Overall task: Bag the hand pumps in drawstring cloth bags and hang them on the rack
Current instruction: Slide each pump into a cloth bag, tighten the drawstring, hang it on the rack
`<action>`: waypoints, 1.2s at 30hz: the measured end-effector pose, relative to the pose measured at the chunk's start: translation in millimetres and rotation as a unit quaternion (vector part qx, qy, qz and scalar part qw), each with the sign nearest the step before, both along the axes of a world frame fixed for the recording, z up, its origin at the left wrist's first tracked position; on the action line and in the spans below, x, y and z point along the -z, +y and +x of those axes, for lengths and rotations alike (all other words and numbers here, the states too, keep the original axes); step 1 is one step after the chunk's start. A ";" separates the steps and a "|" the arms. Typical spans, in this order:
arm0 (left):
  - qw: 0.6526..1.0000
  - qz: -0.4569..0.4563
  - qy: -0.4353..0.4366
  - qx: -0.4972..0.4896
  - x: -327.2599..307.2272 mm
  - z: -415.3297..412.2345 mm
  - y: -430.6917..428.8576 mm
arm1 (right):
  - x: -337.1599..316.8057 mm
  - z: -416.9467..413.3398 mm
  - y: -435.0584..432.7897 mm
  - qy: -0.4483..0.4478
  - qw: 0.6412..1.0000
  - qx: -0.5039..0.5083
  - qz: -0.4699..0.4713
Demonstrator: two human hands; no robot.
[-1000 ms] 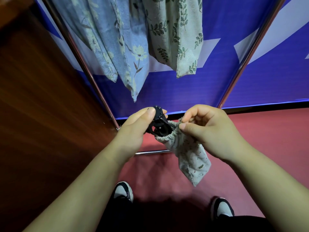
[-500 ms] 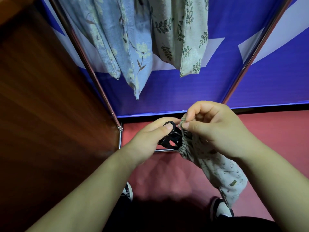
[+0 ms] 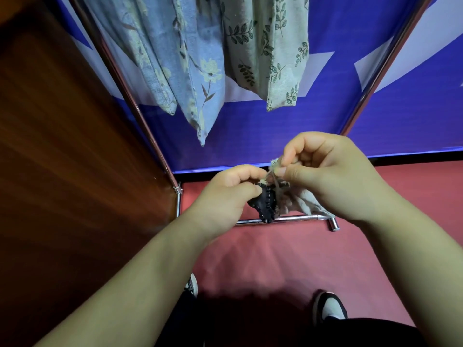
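Observation:
In front of me I hold a small cream drawstring bag (image 3: pixel 304 202) with a black hand pump (image 3: pixel 264 205) sticking out of its gathered mouth. My left hand (image 3: pixel 226 194) grips the black pump and pinches a cord at the bag's mouth. My right hand (image 3: pixel 330 176) pinches the bag's drawstring between thumb and forefinger, just above the mouth. Most of the bag hangs hidden behind my right hand. Two blue floral bags (image 3: pixel 193 71) and a cream leaf-print bag (image 3: pixel 273 51) hang from the metal rack (image 3: pixel 130 96) above.
A dark wooden panel (image 3: pixel 62 146) stands close on the left. The rack's chrome base bar (image 3: pixel 295 219) lies on the red floor (image 3: pixel 275 259), and its right post (image 3: pixel 390 61) slants up. A blue and white banner (image 3: pixel 375 108) is behind. My shoes (image 3: pixel 330 309) show below.
The pump has turned downward and sunk lower at the bag's mouth. My right hand rose and pulled the drawstring up. The bag swung behind my right hand.

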State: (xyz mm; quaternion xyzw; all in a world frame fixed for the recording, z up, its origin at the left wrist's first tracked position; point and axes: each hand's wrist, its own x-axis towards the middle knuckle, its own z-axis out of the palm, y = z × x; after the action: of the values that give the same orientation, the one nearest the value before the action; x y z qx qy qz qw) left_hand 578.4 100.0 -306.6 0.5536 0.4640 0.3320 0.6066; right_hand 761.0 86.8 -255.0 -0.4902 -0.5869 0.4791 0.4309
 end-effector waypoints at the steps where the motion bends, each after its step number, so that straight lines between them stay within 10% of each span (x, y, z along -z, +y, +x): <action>1: 1.000 0.005 0.001 0.003 -1.9 0.9 -0.6 | -1.1 -1.1 0.1 0.012 1.000 0.002 -0.003; 14: 0.995 -0.062 0.048 0.063 -22.7 -5.2 -3.7 | 9.0 -4.4 3.2 0.047 0.998 -0.039 -0.006; 24: 0.963 0.181 0.195 0.032 -92.7 -3.0 -16.7 | -15.4 30.1 -16.2 0.047 0.993 -0.104 -0.023; 36: 0.828 0.391 0.402 0.019 -274.1 60.8 13.4 | -159.3 59.1 9.0 0.048 0.980 0.089 0.174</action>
State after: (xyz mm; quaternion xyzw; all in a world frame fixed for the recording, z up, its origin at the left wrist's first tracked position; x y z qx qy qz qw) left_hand 639.1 113.4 -32.5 0.8375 0.4877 0.2227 0.1057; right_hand 820.1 95.8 -95.6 -0.4345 -0.5939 0.3528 0.5780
